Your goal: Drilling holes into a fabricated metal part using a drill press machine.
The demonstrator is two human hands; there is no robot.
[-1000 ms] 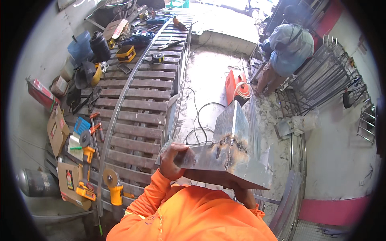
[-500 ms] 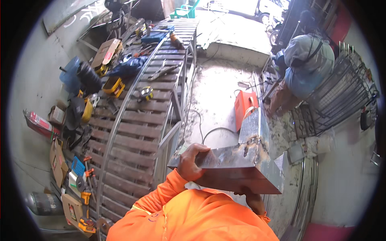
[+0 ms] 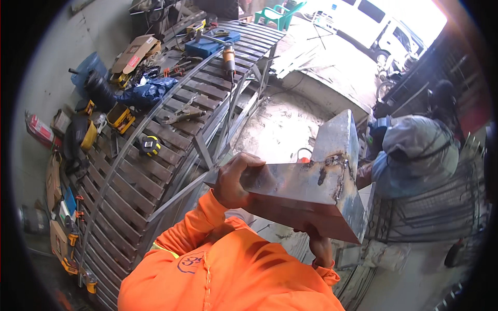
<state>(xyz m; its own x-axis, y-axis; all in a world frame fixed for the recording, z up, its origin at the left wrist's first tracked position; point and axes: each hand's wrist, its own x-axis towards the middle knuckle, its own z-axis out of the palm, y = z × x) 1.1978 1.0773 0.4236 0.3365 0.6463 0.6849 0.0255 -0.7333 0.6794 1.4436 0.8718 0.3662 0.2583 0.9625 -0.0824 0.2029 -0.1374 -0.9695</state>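
Between my hands is a welded steel piece (image 3: 290, 181), made of flat plate or box section, with rusty, scorched weld seams at the corner where an upright arm rises. My left hand (image 3: 233, 181) grips its left end, thumb over the top edge. Under the lower edge, toward the right, my right hand (image 3: 317, 243) is closed on the piece; its fingertips are partly hidden. The piece is held tilted in front of my orange shirt, apart from the slatted workbench.
On the left runs a slatted metal workbench (image 3: 155, 171), with a tape measure (image 3: 150, 145), pliers (image 3: 184, 115), an angle grinder (image 3: 229, 58) and a blue case (image 3: 212, 44). A crouching person (image 3: 415, 155) is close on the right beside metal grilles (image 3: 436, 212). A green chair (image 3: 280, 16) stands farther off.
My view has turned to the right. The steel piece has come up somewhat with both hands still on it, and it now covers most of the red machine behind it.
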